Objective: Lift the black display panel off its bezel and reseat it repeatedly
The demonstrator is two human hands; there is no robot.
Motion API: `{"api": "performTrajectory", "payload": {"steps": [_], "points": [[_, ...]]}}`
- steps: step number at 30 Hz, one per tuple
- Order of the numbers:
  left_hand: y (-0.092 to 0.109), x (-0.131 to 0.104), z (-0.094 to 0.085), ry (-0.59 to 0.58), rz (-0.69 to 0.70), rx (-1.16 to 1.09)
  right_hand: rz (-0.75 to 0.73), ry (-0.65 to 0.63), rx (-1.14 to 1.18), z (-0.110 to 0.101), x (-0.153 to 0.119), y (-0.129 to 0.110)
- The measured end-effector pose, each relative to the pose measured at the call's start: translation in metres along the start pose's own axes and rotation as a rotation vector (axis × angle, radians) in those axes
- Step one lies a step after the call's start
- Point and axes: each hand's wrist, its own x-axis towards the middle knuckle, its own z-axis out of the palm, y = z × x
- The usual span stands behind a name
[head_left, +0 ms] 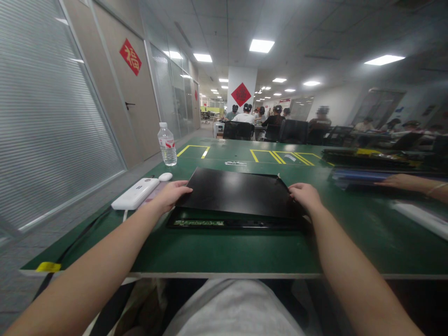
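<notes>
A flat black panel is held by its two side edges over the green table. My left hand pinches its left edge, fingers closed, and my right hand grips its right edge. Beneath and nearer to me lies a black frame; a green circuit board shows along its front strip at the left. The panel's front edge sits slightly above this strip, tilted a little. What lies under the panel is hidden.
On the left stand a water bottle, a white power bank and a small white case. Another person's hand rests by dark panels at the right. Yellow tape marks the green table.
</notes>
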Motion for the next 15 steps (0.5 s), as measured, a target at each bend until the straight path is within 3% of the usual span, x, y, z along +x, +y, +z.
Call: {"api": "performTrajectory", "payload": {"steps": [9, 15], "points": [[0.001, -0.002, 0.0, 0.058, 0.033, 0.135, -0.142, -0.001, -0.26, -0.003, -0.007, -0.009], [0.0, 0.0, -0.001, 0.123, 0.048, 0.152, -0.154, -0.009, -0.313, -0.003, -0.009, -0.01]]}}
